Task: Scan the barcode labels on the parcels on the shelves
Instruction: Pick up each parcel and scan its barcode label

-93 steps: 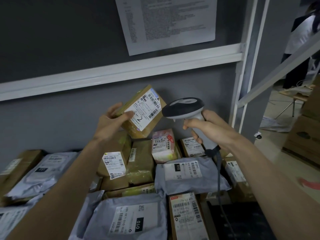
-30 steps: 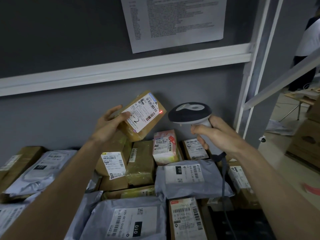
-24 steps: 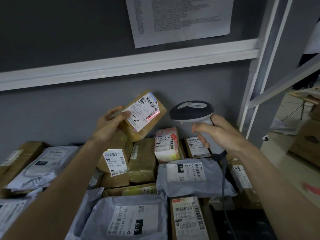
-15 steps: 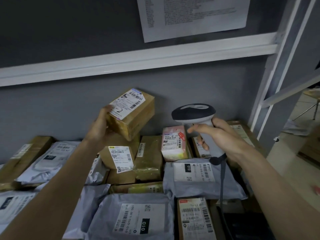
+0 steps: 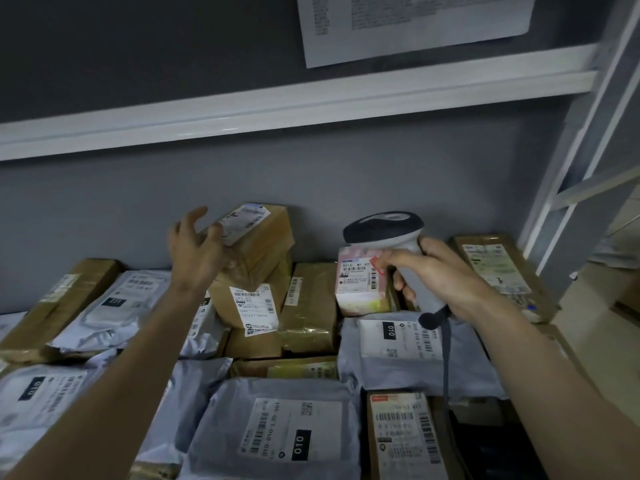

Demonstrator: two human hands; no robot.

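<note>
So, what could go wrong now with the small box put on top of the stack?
The brown box sits tilted on another box, and the left hand is open beside it, so it may slide off. The scanner cable hangs over the grey bag and could snag.

head cam | looks forward and down over my arms | close on parcels [image 5: 280,341] beyond my left hand [image 5: 194,251]
</note>
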